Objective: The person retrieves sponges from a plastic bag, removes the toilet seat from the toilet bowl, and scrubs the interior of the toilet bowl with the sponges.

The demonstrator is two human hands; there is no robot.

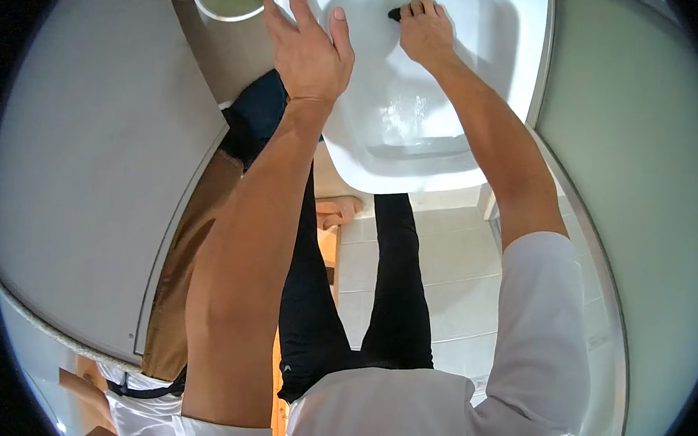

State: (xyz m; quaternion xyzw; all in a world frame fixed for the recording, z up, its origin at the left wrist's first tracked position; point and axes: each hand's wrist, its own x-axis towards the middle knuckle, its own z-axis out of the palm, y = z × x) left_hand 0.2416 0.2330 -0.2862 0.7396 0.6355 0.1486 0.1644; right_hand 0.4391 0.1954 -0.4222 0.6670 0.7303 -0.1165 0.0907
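A white washbasin [352, 157] is in front of me, its bowl looking wet. My right hand [427, 31] is down inside the bowl near the far end, its fingers curled over a small black piece [393, 15]. Most of that piece is hidden under the fingers, so its kind does not show. By the basin's left rim is my left hand [310, 58], fingers stretched and spread, with nothing in it. Whether its palm touches the rim, I cannot tell.
A white bucket [194, 1] stands beyond the left hand. A large grey panel [92, 149] fills the left side, and a pale green panel [644, 154] borders the right. Brown trousers [192, 265] and a white top show at lower left. Light tiles [459, 303] cover the floor.
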